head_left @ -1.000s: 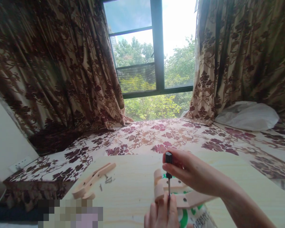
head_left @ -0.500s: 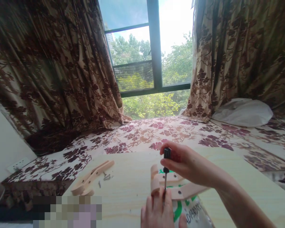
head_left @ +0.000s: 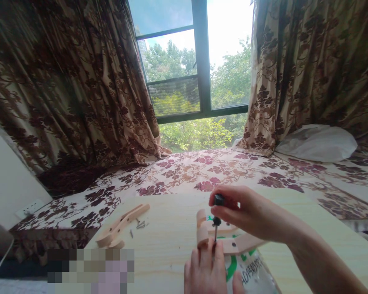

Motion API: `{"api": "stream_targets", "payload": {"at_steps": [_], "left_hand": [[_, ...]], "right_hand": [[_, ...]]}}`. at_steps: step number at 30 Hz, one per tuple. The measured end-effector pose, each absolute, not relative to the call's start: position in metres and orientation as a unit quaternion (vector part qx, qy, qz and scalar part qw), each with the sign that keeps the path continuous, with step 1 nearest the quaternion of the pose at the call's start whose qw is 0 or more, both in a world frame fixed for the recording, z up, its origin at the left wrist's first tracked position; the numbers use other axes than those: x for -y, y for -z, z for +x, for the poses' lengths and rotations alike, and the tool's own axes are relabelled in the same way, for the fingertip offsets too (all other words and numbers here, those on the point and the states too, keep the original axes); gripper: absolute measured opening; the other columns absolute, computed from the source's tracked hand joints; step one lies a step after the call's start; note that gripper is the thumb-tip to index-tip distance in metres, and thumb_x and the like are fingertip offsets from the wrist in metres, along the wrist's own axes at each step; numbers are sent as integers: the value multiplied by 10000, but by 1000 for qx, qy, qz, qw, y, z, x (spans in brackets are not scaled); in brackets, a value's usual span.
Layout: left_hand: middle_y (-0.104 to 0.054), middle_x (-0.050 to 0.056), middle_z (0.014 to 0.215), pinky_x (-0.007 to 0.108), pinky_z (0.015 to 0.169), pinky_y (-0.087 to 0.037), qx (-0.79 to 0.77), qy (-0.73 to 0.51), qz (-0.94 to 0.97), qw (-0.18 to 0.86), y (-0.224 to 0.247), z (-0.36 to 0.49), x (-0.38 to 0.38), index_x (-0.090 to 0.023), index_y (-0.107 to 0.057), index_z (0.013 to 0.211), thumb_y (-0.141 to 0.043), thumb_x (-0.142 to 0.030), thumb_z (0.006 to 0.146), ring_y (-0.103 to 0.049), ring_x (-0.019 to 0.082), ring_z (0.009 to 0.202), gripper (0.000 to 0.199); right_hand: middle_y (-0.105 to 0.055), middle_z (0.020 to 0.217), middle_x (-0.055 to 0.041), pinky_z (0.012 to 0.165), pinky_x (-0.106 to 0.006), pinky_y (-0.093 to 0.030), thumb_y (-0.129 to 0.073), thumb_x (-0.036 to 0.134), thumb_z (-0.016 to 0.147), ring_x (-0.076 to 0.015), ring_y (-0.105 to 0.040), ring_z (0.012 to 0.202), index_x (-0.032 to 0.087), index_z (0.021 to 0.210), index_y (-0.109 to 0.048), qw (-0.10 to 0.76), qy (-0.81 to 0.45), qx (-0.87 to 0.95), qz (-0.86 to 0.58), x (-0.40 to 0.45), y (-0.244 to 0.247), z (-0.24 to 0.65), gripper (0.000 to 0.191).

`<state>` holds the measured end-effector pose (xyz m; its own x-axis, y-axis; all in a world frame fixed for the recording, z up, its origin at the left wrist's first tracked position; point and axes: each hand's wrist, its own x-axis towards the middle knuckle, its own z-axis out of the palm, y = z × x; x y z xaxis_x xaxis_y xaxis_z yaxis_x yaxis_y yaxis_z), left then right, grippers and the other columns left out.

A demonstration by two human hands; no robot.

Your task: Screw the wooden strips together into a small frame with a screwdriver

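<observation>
My right hand [head_left: 236,210] is closed around the black handle of a screwdriver [head_left: 216,220], thumb and fingers pinching it near the top. Its thin shaft points down between the fingers of my left hand [head_left: 205,267], and the tip is hidden there. Those left fingers press on the near end of a pale, angled wooden piece [head_left: 245,244] with a dark hole. Just behind it lies a similar wooden piece [head_left: 222,226], partly covered by my right hand. Both pieces have rounded ends at the left and rest over a clear plastic bag [head_left: 253,269] with green and black print.
On the left of the pale wood-grain table [head_left: 159,241] lie more wooden pieces [head_left: 122,224] beside several loose screws [head_left: 141,224]. Beyond stands a ledge with flowered cloth [head_left: 187,171], under a window between curtains. A white plastic bag [head_left: 319,143] sits at its right.
The whole view has shifted slightly to the right. The screwdriver handle leans a little differently in my right hand, with its top more visible. My left hand keeps its place on the wooden piece.
</observation>
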<state>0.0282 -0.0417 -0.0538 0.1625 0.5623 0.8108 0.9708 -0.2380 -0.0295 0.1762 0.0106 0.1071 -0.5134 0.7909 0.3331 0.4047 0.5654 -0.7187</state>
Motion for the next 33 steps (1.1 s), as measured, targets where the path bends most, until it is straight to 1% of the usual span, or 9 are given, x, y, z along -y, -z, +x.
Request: {"api": "stream_targets", "payload": {"at_steps": [4,6,8,10,13,18,26,29,33], "left_hand": [[-682,19,1112,364,693,-438,535,360,-711,280,52,28,42,-253,-612,1115,-448,-229,776,-630,234,881,378],[-687,29,1093,368,688,-432,534,378,-702,283,51,30,42,-244,-622,1089,-452,-254,781,-626,243,880,352],[-690,38,1079,369,675,-424,536,393,-691,284,50,33,42,-239,-632,1060,-464,-286,776,-623,248,870,333],[-690,37,1076,369,677,-424,538,398,-688,282,50,35,42,-240,-631,1063,-479,-293,768,-620,248,860,336],[-686,40,1089,378,692,-437,536,398,-692,275,50,35,43,-240,-621,1091,-491,-278,756,-614,257,879,360],[-665,33,1145,392,696,-453,554,369,-704,249,48,34,46,-263,-615,1121,-502,-277,733,-613,262,884,404],[-691,24,1092,400,719,-464,568,393,-673,263,47,40,46,-270,-663,1050,-537,-304,712,-622,268,890,362],[-695,32,1083,411,716,-469,569,391,-671,271,47,40,46,-267,-672,1036,-524,-301,717,-625,278,891,353],[-691,33,1096,422,713,-471,568,393,-671,269,46,39,46,-269,-676,1036,-508,-303,728,-625,287,895,353]], "right_hand": [[-445,616,37,491,-214,-285,-544,341,871,-97,-369,575,179,733,-528,352,-281,805,-387,-17,-100,176,214],[-453,611,42,490,-212,-286,-553,334,867,-96,-374,570,181,764,-542,351,-292,804,-381,-17,-101,178,184],[-458,608,48,493,-208,-289,-557,291,861,-93,-376,565,182,812,-571,344,-310,807,-366,-15,-105,180,120],[-458,612,49,497,-207,-288,-545,257,863,-90,-372,566,176,812,-582,341,-322,810,-352,-14,-108,181,103],[-440,620,43,504,-214,-284,-520,281,881,-91,-353,578,165,749,-553,344,-326,808,-350,-15,-107,177,179],[-415,636,41,518,-221,-288,-517,350,889,-97,-350,596,175,733,-504,363,-316,802,-354,-22,-97,171,235],[-374,613,47,504,-224,-262,-495,353,904,-97,-319,577,182,702,-483,357,-292,816,-349,-16,-101,167,265],[-376,613,49,503,-224,-262,-504,330,897,-96,-320,577,181,701,-485,350,-296,817,-350,-12,-105,168,247],[-389,623,51,505,-222,-274,-530,270,873,-95,-316,581,175,731,-527,315,-330,825,-332,-8,-107,170,171]]}}
